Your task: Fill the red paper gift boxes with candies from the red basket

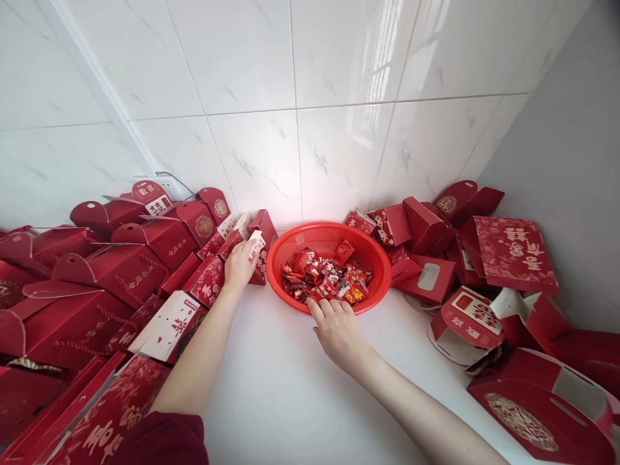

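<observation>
A red plastic basket point(385, 278) stands near the tiled wall, with red-wrapped sweets point(329, 271) heaped in it. At the near rim is my right hand point(334, 323), its fingers lying over the edge beside the sweets, spread a little, with nothing visible in them. Left of the basket, my left hand point(241, 261) has its fingers round a small white and red box point(257, 244). That box is beside an upright red box point(264, 226) in the row of boxes. The palm side of each hand is hidden.
Many red gift boxes point(135, 268) with handles fill the left side. A white-topped box point(167, 323) lies near my left forearm. More red boxes point(516, 252) are piled at the right, some with open flaps. A wall socket point(169, 187) is behind the left boxes.
</observation>
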`<state>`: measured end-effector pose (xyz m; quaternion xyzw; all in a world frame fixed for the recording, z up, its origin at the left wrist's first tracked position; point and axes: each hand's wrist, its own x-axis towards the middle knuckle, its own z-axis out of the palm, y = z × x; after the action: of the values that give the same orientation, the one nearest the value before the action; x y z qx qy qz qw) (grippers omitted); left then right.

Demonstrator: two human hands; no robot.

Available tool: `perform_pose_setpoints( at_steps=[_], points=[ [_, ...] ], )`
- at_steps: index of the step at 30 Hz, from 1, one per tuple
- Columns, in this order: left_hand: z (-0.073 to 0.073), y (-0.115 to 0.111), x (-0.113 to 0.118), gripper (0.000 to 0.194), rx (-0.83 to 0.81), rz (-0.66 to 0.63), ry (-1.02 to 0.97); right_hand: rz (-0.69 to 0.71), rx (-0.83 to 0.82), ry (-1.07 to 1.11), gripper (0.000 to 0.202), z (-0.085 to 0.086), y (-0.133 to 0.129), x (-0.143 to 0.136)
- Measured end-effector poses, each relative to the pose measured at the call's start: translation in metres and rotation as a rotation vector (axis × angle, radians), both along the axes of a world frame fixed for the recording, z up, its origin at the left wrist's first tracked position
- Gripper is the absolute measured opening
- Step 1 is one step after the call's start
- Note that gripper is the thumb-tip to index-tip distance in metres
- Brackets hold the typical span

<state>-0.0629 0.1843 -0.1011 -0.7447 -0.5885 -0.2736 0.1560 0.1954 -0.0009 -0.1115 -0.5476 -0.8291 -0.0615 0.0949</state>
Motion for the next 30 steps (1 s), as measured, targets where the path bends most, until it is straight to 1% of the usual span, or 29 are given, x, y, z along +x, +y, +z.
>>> perform_pose_setpoints(
  at_steps=[7,10,13,16,20,24,27,28,30],
  points=[
    [0.008,-0.006,0.009,0.042,-0.02,0.016,0.028,-0.002,0.045,0.005,0.052,-0.002,0.001,0.002],
    [0.015,-0.013,0.012,0.044,-0.002,0.018,0.046,0.015,0.128,0.051,0.048,-0.008,0.004,0.0],
    [0.022,-0.022,0.016,0.045,0.035,0.027,0.065,0.031,0.219,0.111,0.034,-0.016,0.01,-0.003],
    [0.027,-0.031,0.021,0.044,0.046,0.021,0.086,0.034,0.254,0.135,0.02,-0.022,0.014,-0.005],
    [0.029,-0.04,0.025,0.042,0.032,-0.016,0.089,0.034,0.268,0.134,0.02,-0.027,0.018,-0.006],
    [0.029,-0.047,0.029,0.041,0.025,-0.021,0.073,0.079,0.28,0.124,0.024,-0.029,0.022,-0.001],
    [0.028,-0.06,0.037,0.039,0.042,-0.064,0.043,0.109,0.283,0.137,0.027,-0.028,0.025,0.004],
    [0.027,-0.066,0.041,0.038,0.05,-0.102,0.032,0.119,0.282,0.148,0.028,-0.027,0.025,0.006],
    [0.023,-0.082,0.053,0.034,0.059,-0.229,0.018,0.146,0.277,0.164,0.029,-0.023,0.022,0.009]
  ],
)
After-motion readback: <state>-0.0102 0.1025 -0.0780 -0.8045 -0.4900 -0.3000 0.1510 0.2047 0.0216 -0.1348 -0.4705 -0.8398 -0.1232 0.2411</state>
